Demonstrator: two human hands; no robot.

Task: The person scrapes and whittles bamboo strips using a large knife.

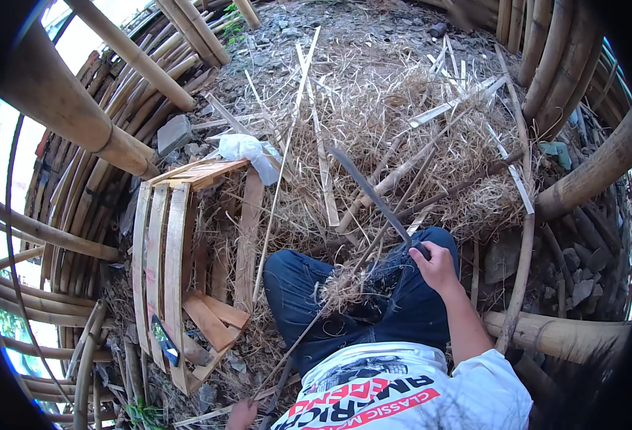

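My right hand (437,266) is closed round the dark handle of a machete (374,197), above my right thigh. Its long, dull blade slants up and to the left over the shavings. A thin bamboo strip (309,324) runs diagonally across my lap, passing under the blade. Low at the frame's bottom edge, my left hand (242,414) is closed at the near end of this strip; its fingers are partly cut off. Fine curled shavings (344,290) lie on my jeans between the legs.
A wooden slatted crate (160,265) stands at my left, with a plastic bag (248,149) on its far end. Shavings (380,107) and loose split strips (323,158) cover the ground ahead. Thick bamboo poles (584,172) frame both sides; a stone block (175,135) lies at left.
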